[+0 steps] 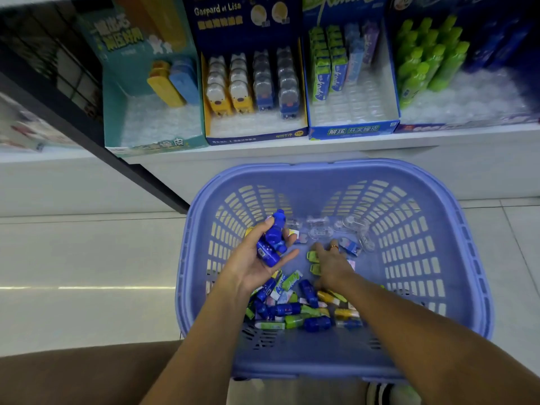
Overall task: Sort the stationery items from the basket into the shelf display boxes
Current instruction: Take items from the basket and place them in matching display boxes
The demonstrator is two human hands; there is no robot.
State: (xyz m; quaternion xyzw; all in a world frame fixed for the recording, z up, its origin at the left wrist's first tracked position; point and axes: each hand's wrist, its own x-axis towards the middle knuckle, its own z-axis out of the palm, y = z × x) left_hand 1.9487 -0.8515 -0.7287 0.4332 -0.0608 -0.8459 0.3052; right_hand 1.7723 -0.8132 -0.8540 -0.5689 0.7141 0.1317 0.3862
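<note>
My left hand [260, 258] lies palm up over the near left part of the basket, fingers curled round a small bunch of dark blue bottle-shaped erasers [270, 244], one of which stands up above my fingertips. My right hand [330, 263] is palm down just beside it, fingers stretched forward and resting on the loose stock, a thin ring [334, 247] on one finger; it is gripping nothing that I can make out through the blur. Under both wrists lies a jumbled pile of little blue, green and yellow erasers and flat packs [295, 306], heaped on the floor of the lavender-blue slotted plastic basket [321, 171]. At the far end of the basket, just beyond my fingertips, lie a few clear plastic blister trays [318, 229]. The basket sits on pale floor tiles [87, 258], close up against a low white shelf [292, 149]. On that shelf four open display boxes stand side by side: a teal cardboard box [114, 112] with one yellow and one blue piece at its back, a navy box [254, 137] with rows of yellow and blue animal-shaped items, a blue-fronted box [353, 131] with green packs [321, 68] along its left side, and at the far right a white-lined box [482, 97] with upright green bottle-shaped erasers [423, 59]
</note>
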